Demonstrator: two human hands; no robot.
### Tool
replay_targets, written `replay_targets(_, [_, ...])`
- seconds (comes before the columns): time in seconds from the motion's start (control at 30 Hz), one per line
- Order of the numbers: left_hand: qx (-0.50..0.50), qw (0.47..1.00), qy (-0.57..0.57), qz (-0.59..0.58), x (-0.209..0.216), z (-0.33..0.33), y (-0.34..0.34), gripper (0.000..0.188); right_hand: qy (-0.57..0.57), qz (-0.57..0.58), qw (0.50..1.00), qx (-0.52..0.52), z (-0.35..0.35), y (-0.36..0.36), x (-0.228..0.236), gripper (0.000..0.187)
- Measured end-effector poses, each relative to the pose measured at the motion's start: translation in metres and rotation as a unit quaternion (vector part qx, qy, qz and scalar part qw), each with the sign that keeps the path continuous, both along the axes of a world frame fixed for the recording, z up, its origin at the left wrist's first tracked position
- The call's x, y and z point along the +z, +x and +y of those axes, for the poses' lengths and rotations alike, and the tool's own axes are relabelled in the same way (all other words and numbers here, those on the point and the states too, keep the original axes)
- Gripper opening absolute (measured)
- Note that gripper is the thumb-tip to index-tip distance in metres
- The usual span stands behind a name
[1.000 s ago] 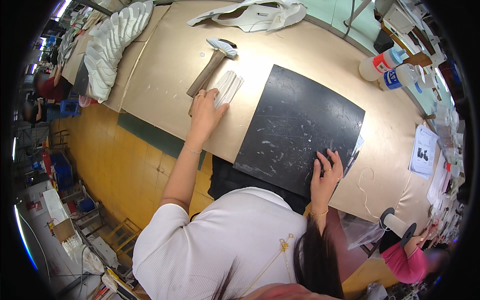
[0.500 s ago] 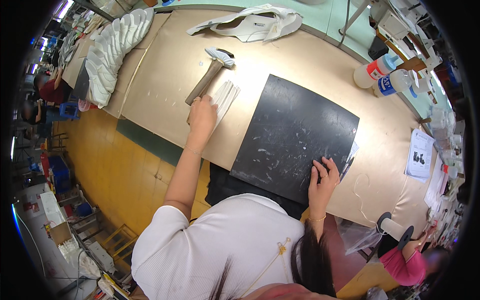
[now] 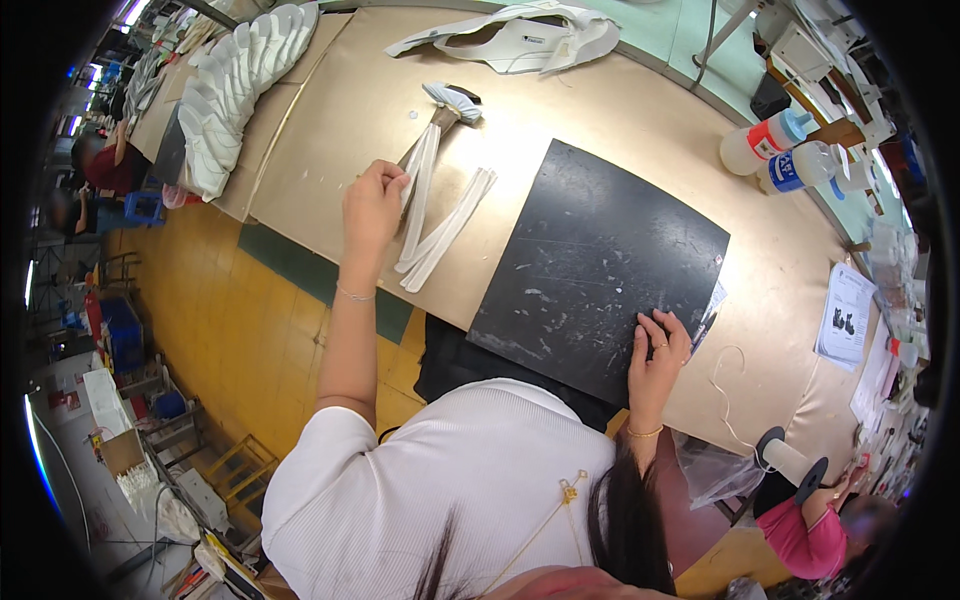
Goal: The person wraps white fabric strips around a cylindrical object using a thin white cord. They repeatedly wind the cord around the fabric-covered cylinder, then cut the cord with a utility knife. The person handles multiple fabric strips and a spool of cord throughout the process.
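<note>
My left hand point(image 3: 372, 212) is closed, its thumb and fingertips pinched at the side of a white strip point(image 3: 422, 185). That strip lies over the wooden handle of a hammer point(image 3: 444, 118), whose head has a pale wrapping. Close by on the table, more white strips point(image 3: 455, 232) lie in a loose bundle. My right hand point(image 3: 656, 360) rests with fingers apart on the near right edge of a scuffed black board point(image 3: 600, 255).
White shoe uppers point(image 3: 530, 42) lie at the table's far edge, and a row of them point(image 3: 215, 125) stands at far left. Two bottles point(image 3: 765, 140) are at far right. Printed sheets point(image 3: 845, 318) and a thread spool point(image 3: 792, 462) lie right. A co-worker's pink sleeve point(image 3: 800, 535) shows lower right.
My left hand has moved left, and a white strip now lies apart from the bundle, over the hammer handle. My right hand stays on the board. The whole view has shifted slightly.
</note>
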State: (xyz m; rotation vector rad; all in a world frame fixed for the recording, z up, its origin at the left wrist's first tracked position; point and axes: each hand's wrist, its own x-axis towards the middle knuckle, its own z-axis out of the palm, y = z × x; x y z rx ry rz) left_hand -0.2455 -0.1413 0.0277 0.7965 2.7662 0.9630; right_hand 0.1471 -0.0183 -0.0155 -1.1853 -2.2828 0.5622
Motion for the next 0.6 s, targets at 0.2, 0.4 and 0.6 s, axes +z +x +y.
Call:
replay_targets(0.2, [-0.041, 0.985, 0.085, -0.143, -0.026, -0.006, -0.023, 0.011, -0.01, -0.004, 1.0, 0.001, 0.005, 0.001, -0.001, 0.018])
replay_targets(0.4, [-0.065, 0.971, 0.112, -0.201, -0.053, 0.009, -0.004, 0.012, -0.02, -0.003, 1.0, 0.01, 0.005, -0.001, 0.002, 0.018])
replay_targets(0.6, [-0.063, 0.956, 0.133, -0.252, -0.068, 0.012, -0.017, 0.014, -0.003, -0.003, 1.0, 0.0, 0.0, -0.005, 0.003, 0.018])
